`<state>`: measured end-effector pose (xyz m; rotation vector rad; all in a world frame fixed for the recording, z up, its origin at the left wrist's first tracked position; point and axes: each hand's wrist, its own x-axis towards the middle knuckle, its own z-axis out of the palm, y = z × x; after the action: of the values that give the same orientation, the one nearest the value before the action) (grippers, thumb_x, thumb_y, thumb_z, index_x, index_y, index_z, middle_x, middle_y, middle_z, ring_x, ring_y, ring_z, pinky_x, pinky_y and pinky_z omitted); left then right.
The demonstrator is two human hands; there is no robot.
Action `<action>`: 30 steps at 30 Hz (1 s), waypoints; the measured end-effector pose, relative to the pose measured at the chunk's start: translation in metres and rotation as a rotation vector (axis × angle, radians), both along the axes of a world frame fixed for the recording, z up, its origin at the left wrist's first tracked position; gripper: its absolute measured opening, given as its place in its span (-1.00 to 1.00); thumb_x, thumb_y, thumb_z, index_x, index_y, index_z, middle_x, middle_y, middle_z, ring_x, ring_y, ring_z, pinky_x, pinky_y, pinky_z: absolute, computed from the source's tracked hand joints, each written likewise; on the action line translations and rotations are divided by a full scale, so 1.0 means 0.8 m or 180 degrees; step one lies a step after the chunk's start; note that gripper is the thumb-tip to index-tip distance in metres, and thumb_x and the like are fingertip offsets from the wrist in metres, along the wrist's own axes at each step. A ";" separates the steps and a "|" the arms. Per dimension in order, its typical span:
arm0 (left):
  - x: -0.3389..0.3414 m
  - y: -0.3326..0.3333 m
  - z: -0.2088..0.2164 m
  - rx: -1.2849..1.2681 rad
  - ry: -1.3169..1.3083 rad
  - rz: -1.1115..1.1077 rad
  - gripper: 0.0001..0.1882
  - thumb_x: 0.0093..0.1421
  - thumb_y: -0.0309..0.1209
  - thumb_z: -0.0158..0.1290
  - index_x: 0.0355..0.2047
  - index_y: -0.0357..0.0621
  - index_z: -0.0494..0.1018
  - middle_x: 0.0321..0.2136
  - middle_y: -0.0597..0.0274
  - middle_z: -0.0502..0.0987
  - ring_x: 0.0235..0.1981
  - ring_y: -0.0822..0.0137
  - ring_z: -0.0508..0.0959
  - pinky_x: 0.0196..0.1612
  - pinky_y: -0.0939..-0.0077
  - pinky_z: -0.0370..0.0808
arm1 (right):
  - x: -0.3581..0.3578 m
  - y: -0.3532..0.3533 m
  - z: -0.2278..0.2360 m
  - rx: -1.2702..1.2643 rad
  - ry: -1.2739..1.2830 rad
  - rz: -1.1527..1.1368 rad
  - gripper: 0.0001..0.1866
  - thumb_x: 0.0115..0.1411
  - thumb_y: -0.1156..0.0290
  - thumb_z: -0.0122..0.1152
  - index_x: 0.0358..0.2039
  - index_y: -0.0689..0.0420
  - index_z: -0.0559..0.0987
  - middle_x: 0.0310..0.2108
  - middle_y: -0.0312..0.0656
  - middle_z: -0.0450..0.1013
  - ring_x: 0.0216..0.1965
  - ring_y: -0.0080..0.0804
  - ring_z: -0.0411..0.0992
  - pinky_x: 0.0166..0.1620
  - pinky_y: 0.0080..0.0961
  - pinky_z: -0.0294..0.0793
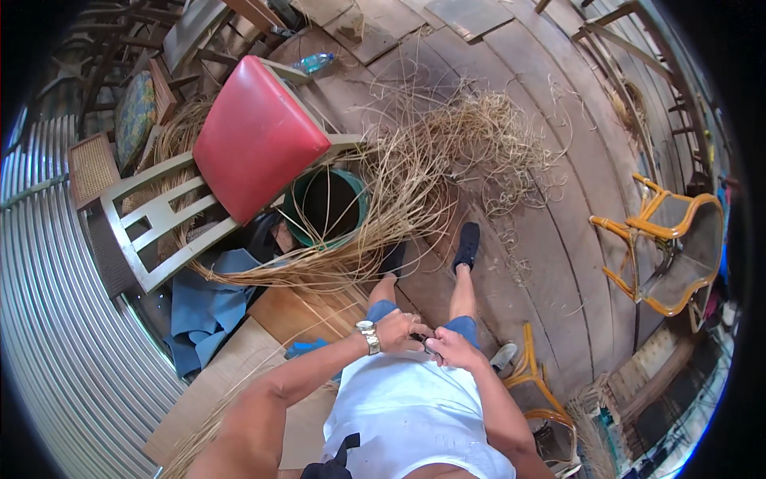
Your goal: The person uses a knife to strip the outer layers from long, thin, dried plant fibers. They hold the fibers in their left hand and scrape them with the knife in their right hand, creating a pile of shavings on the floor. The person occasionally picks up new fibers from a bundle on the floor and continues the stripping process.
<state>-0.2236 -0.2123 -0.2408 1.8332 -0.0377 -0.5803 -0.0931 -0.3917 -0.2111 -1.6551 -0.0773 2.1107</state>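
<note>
Our left hand (396,330), below a silver metal wristwatch (369,337), meets our right hand (453,349) at a small dark object (428,338), lower centre; whether the fingers clamp it, we cannot tell. Upper left, we see a red-cushioned white wooden chair (259,140); tangled thin tan strands (487,132) spread across upper centre.

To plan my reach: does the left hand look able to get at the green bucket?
Probably not freely: the left hand is at the waist, by a dark object, and strands lie between it and the green bucket.
</note>
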 end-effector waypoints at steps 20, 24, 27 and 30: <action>0.244 0.245 -0.392 0.1809 0.1631 0.3213 -0.05 -0.07 0.17 0.22 0.13 -0.34 0.28 0.10 -0.16 0.37 0.13 0.01 0.39 0.19 0.28 0.29 | 0.159 -0.390 -0.030 -0.2053 -0.1523 -0.0822 -0.79 0.31 0.34 -0.03 -0.44 0.16 0.36 -0.72 -0.21 0.36 -0.82 -0.51 0.27 -0.77 -0.55 0.22; 0.290 0.273 -0.423 0.2167 0.1700 0.2874 0.09 -0.20 0.09 0.36 0.21 -0.31 0.17 0.13 -0.19 0.33 0.17 -0.04 0.33 0.22 0.26 0.26 | 0.130 -0.409 -0.014 -0.1913 -0.1389 -0.0916 -0.74 0.28 0.24 0.07 -0.46 0.13 0.41 -0.67 -0.24 0.34 -0.67 -0.51 0.32 -0.61 -0.51 0.31; 0.313 0.284 -0.451 0.2413 0.1997 0.3012 0.12 -0.24 0.11 0.36 0.23 -0.24 0.13 0.15 -0.20 0.30 0.19 -0.03 0.30 0.24 0.28 0.23 | 0.108 -0.387 -0.010 -0.1386 -0.1486 -0.0792 -0.73 0.28 0.20 0.10 -0.44 0.11 0.43 -0.67 -0.26 0.33 -0.62 -0.53 0.32 -0.54 -0.51 0.32; 0.322 0.253 -0.470 0.3062 0.1880 0.2820 -0.15 -0.09 0.04 0.29 0.11 -0.21 0.29 0.03 -0.15 0.42 0.10 0.04 0.42 0.16 0.24 0.34 | 0.074 -0.393 -0.039 -0.1422 -0.1219 -0.1245 -0.71 0.27 0.25 0.10 -0.51 0.16 0.39 -0.66 -0.25 0.33 -0.61 -0.48 0.35 -0.51 -0.47 0.35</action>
<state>0.0338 -0.0097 -0.6166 2.1928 1.5984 -0.4854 -0.0341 -0.7063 -0.2425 -2.1047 0.5898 1.5705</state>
